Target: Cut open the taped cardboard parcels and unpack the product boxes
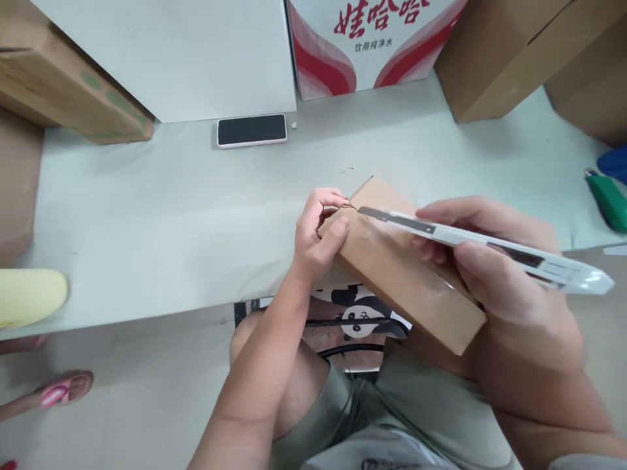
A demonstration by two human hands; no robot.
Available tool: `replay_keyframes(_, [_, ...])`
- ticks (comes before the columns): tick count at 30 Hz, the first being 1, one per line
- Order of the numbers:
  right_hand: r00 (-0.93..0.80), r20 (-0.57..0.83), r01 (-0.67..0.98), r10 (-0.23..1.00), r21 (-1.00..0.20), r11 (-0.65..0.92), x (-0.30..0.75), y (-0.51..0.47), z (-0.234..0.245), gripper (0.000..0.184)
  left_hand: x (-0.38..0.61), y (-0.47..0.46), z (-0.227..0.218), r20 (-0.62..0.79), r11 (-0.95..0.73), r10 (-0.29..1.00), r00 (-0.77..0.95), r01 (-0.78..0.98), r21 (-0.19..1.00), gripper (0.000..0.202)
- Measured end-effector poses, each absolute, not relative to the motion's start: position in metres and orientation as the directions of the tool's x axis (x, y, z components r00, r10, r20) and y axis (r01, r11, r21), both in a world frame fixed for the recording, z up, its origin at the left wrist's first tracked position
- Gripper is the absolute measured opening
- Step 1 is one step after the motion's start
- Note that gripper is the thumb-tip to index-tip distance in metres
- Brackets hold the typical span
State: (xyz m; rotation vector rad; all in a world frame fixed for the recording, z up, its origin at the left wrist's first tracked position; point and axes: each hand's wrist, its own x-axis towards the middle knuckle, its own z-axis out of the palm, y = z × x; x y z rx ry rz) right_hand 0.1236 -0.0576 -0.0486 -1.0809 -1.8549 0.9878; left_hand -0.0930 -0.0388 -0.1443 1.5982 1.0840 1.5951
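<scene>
A small long cardboard box [416,281] lies tilted over the table's front edge, its near end above my lap. My left hand [321,228] is closed on its far left corner, thumb on top and fingers around the end. In my right hand [504,261] is a white utility knife [470,238], held between thumb and fingers with the grey blade out. The blade tip meets or hovers just over the box's top near my left fingers; I cannot tell which. Some of the right fingers are hidden behind the knife and box.
A phone [252,130] lies on the pale table [171,215]. Behind it stand a white box [196,52], a red-and-white carton [372,46] and brown cartons [490,65]. At right is a green-handled tool [607,199]. Another person's sandalled foot [68,388] shows lower left.
</scene>
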Motion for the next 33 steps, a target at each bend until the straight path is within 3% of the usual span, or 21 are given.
replay_keyframes(5, [-0.381, 0.297, 0.304, 0.876, -0.854, 0.422, 0.126, -0.056, -0.047, 0.009, -0.092, -0.038, -0.143, 0.483, -0.476, 0.869, -0.105, 0.087, 0.875, 0.022])
replay_keyframes(11, [-0.418, 0.276, 0.466, 0.866, -0.753, 0.465, 0.121, -0.056, -0.045, 0.010, -0.087, -0.035, -0.141, 0.410, -0.387, 0.900, -0.150, 0.165, 0.907, 0.044])
replay_keyframes(15, [-0.443, 0.271, 0.519, 0.855, -0.700, 0.491, 0.119, -0.056, -0.043, 0.014, -0.086, -0.034, -0.140, 0.400, -0.376, 0.904, -0.150, 0.165, 0.912, 0.049])
replay_keyframes(21, [-0.427, 0.268, 0.509, 0.864, -0.719, 0.474, 0.118, -0.059, -0.042, 0.009, -0.086, -0.034, -0.142, 0.453, -0.432, 0.881, -0.137, 0.157, 0.888, 0.039])
replay_keyframes(27, [-0.452, 0.362, 0.509, 0.815, -0.646, 0.569, 0.116, -0.056, -0.044, 0.005, -0.087, -0.033, -0.145, 0.431, -0.402, 0.892, -0.136, 0.195, 0.895, 0.036])
replay_keyframes(33, [-0.490, 0.319, 0.502, 0.811, -0.657, 0.562, 0.114, -0.053, -0.040, 0.011, -0.086, -0.031, -0.146, 0.478, -0.473, 0.867, -0.142, 0.071, 0.878, 0.027])
